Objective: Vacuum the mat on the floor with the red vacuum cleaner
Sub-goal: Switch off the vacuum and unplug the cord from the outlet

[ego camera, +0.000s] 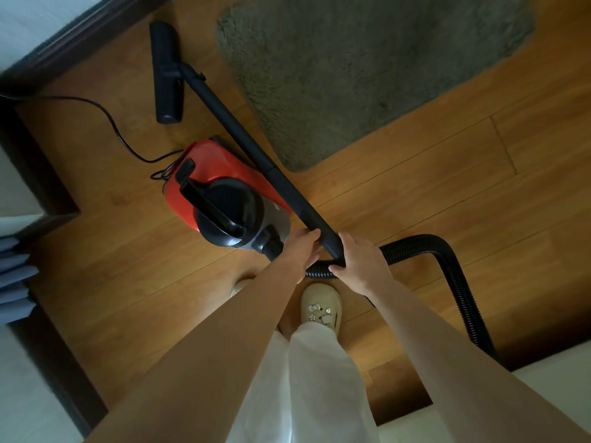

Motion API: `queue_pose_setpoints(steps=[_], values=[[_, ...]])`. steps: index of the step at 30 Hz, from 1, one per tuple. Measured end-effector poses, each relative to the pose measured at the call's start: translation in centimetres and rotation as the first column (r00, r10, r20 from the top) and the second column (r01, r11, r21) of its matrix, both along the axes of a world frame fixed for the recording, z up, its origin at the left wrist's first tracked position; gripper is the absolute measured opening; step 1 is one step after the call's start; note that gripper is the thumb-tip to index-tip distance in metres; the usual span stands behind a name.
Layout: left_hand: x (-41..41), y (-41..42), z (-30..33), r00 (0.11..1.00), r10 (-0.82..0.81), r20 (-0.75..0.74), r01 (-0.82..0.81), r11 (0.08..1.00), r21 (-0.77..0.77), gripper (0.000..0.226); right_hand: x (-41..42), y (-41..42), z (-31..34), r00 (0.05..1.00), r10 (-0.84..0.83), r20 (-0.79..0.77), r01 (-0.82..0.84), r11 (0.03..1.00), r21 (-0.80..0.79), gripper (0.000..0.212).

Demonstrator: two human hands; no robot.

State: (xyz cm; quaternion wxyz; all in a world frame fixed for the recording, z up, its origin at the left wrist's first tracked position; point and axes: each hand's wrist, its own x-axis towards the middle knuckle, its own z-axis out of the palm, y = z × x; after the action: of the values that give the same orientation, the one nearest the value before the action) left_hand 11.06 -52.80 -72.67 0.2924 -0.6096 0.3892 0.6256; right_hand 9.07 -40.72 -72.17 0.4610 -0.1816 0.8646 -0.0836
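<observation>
Head view: we've got both hands on the vacuum wand, mat ahead on the floor.

We see the left hand (302, 251) with fingers (308, 235) curled over the black wand (256, 145) at its near end, while the right hand (358, 260) grips where wand meets ribbed hose (447, 266). The wand's long axis runs diagonally away to the upper left, ending in the floor head (168, 75), which sits on bare wooden floor (415, 161) near the dark skirting (48, 46), just left of the grey mat (367, 68). The red vacuum cleaner (224, 193) stands beside the wand, its cord (112, 123) trailing left. Open floor lies right of us.
</observation>
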Motion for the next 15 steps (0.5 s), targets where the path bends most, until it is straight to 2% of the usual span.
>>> queue_pose_setpoints(steps=[2, 9, 12, 15], values=[[-0.1, -0.4, 0.6, 1.000, -0.007, 0.023, 0.007, 1.000, -0.016, 0.011, -0.2, -0.2, 0.6, 1.000, -0.007, -0.004, 0.007, 1.000, 0.009, 0.064], [-0.8, -3.2, 4.5, 0.999, 0.007, 0.036, -0.006, 0.999, -0.052, 0.028, -2.1, -1.9, 4.6, 0.996, -0.033, -0.082, 0.031, 0.999, -0.024, 0.038], [-0.9, -4.8, 7.2, 0.999, 0.039, 0.023, -0.037, 0.996, -0.078, 0.023, -2.7, -3.3, 6.9, 0.998, -0.018, -0.059, 0.017, 1.000, -0.013, 0.035], [-1.0, -6.6, 10.2, 0.996, 0.076, 0.041, -0.072, 0.993, -0.091, 0.015, -2.9, -5.1, 9.5, 0.996, -0.088, -0.009, 0.088, 0.995, -0.040, 0.032]])
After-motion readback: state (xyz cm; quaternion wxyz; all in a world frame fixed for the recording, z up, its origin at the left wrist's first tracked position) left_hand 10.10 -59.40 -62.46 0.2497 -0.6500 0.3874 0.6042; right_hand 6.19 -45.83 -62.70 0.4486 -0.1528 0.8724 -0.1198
